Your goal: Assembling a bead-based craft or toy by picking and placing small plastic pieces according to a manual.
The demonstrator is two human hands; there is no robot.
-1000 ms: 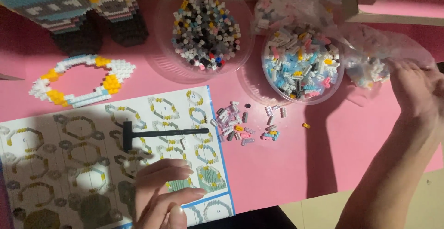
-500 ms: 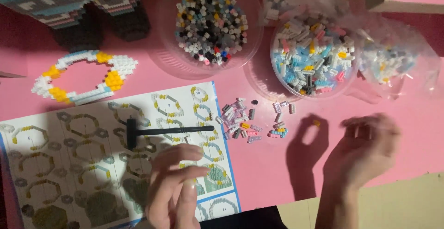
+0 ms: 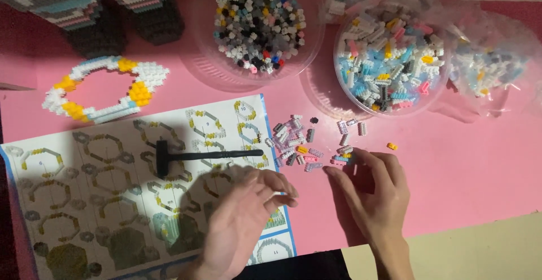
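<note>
Pink table (image 3: 480,167) lies open beyond right hand (image 3: 375,192) touching loose bricks (image 3: 310,144).

Loose pile of tiny building bricks (image 3: 302,141) lies scattered on pink table, just right of instruction sheet's edge: mostly grey, white, pink, w/ a few yellow and blue bits. Pieces lie flat, jumbled, some touching, none stacked. One small yellow brick (image 3: 392,146) sits apart to the right.

Dim warm light; soft shadows beneath hands; slight blur overall.
</note>
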